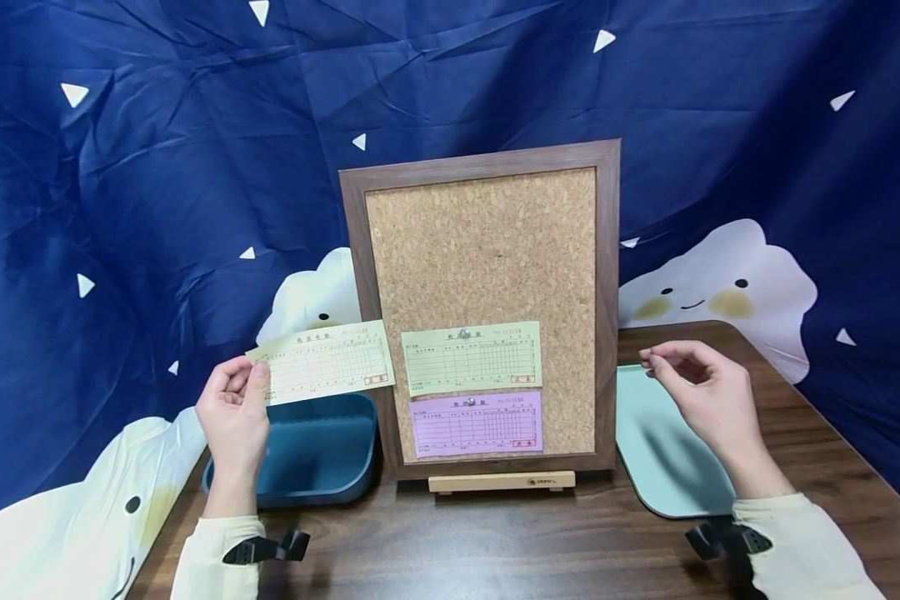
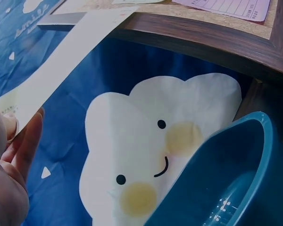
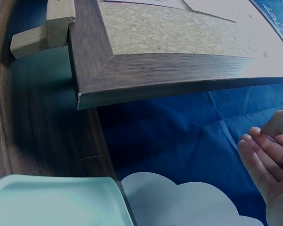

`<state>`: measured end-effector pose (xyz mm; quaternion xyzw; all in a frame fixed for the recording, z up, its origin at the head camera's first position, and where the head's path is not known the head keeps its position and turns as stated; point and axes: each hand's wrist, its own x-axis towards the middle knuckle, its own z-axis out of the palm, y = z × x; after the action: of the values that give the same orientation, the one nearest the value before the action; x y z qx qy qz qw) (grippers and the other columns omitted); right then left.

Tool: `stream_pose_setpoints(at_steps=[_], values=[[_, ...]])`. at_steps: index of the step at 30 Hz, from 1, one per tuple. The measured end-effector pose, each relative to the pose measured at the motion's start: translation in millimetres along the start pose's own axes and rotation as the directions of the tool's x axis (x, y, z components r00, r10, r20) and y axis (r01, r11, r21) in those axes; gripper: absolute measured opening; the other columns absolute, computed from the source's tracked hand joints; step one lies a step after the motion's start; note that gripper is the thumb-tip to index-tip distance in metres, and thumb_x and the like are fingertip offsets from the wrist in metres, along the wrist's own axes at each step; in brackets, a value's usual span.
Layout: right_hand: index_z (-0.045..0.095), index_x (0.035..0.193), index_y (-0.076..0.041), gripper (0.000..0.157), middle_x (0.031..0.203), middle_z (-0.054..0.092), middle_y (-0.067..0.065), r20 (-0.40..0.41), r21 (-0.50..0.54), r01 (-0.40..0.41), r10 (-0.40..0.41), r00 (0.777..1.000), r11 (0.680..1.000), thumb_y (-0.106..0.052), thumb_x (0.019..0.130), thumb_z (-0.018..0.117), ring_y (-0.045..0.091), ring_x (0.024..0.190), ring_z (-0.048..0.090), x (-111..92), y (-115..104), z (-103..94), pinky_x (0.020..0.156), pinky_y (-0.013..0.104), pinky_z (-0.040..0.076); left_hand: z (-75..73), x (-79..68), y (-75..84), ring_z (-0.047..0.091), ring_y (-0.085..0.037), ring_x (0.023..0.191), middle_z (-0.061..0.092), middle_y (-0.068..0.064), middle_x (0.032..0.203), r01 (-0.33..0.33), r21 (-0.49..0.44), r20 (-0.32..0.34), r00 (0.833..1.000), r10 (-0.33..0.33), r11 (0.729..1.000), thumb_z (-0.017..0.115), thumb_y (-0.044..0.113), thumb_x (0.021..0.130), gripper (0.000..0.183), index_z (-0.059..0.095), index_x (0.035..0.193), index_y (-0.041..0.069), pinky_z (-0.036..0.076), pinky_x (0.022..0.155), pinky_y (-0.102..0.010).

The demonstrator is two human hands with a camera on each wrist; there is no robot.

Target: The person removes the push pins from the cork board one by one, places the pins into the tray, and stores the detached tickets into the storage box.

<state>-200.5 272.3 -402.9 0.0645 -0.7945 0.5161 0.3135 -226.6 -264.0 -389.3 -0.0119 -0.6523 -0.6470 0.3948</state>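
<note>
A pale yellow receipt slip (image 1: 330,358) is pinched at its left end between thumb and fingers of my left hand (image 1: 236,408). Its right end overlaps the left frame of the cork board (image 1: 487,250). A green receipt slip (image 1: 472,358) hangs on the lower cork under a shiny pin (image 1: 464,333). Just below it, a purple slip (image 1: 476,427) has its own pin (image 1: 472,402). My right hand (image 1: 708,400) is raised right of the board, thumb and index tips together. Whether something tiny sits between those tips is too small to tell.
A dark teal bin (image 1: 315,454) stands left of the board, beneath my left hand. On the right lies a mint tray (image 1: 667,450), below my right hand. The board leans on a wooden stand (image 1: 495,482) on the brown table (image 1: 450,542). Behind hangs blue cloth (image 1: 195,167).
</note>
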Motion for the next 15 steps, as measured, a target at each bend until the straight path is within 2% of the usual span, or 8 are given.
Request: stream_pose_setpoints(at_steps=[15], values=[[0.075,0.108,0.008,0.013,0.091,0.074,-0.032,0.005,-0.033,-0.008,0.008,1.0,0.999,0.006,0.096,0.075,-0.011,0.079,0.071,-7.1,9.2,-3.1,0.071,0.007,0.054,-3.3,-3.1,-4.5,0.073,0.002,0.077,0.079,0.014,0.09,0.013,0.005,-0.001,1.0,-0.013,1.0,0.071,-0.002,0.101,0.01,0.072,0.104,0.007,0.058,0.072,-0.011]])
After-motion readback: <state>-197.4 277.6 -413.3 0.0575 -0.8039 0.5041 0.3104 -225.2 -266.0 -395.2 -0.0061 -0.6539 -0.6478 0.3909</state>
